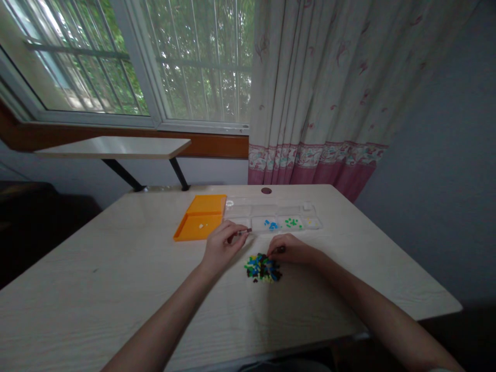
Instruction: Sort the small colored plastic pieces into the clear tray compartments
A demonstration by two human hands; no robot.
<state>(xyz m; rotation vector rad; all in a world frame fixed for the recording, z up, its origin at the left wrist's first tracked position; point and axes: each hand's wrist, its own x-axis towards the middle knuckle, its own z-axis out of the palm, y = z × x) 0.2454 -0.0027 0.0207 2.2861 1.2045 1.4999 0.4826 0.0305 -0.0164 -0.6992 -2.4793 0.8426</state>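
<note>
A heap of tiny building bricks (263, 267) in blue, green, yellow and black lies on the table. My left hand (221, 242) is closed, with a small dark brick (245, 231) pinched between thumb and forefinger, close to the near edge of the clear compartment tray (264, 210). Over the heap's far right side, my right hand (292, 249) is closed, its fingertips touching the heap. A dark brick (280, 249) shows among its fingers. In the tray, blue bricks (272, 226) and green bricks (293, 222) sit in separate near compartments, with pale yellow ones at the right end.
An open orange case (205, 204) left of the tray holds a few pale pieces. Behind it, a raised white shelf (127, 147) on black legs stands at the table's back left. A round cable hole (266, 190) is near the back edge, below the curtain (310, 103).
</note>
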